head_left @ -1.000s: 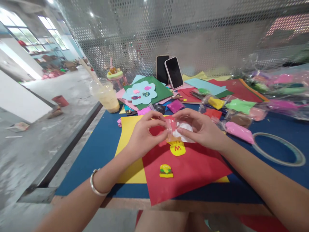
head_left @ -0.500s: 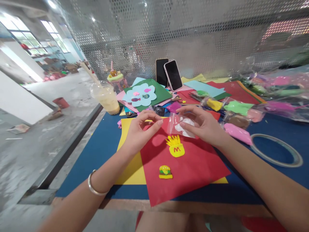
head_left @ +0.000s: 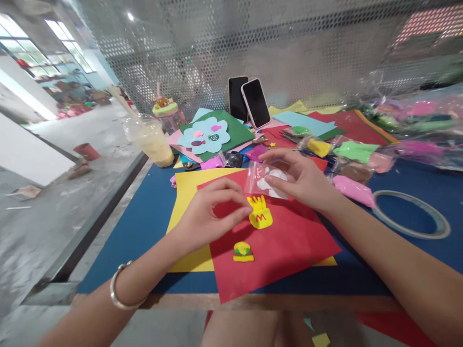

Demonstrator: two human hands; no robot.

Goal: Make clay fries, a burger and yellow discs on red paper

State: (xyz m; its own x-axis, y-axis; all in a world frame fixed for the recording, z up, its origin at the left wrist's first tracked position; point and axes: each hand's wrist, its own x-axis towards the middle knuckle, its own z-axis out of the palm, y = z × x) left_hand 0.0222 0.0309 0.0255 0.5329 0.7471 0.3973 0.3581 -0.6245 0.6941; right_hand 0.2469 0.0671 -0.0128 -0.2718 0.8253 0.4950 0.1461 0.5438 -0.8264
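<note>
My right hand point(head_left: 300, 178) grips a small clear zip bag of white clay point(head_left: 273, 182), thumb in front and fingers behind. My left hand point(head_left: 213, 212) has its thumb and fingertips brought together at the left edge of a yellow clay fries box point(head_left: 260, 219) with a red M. Whatever the pinch holds, if anything, is too small to make out. Below the fries, a small clay burger point(head_left: 243, 252) with yellow buns and green and brown layers lies flat. Both clay pieces rest on a red paper sheet point(head_left: 289, 260), which overlaps a yellow sheet point(head_left: 191, 250).
Two phones point(head_left: 255, 103) lean against the perforated metal panel point(head_left: 307, 62). A drink cup point(head_left: 155, 144) stands at the left edge, near a blue cloud-shaped paper point(head_left: 188, 137). Bagged clay point(head_left: 354, 190) and a tape roll point(head_left: 412, 214) lie on the right.
My left hand has moved down and right, from above the red sheet to the fries' left edge. My right hand still grips the bag. The whole view has shifted slightly.
</note>
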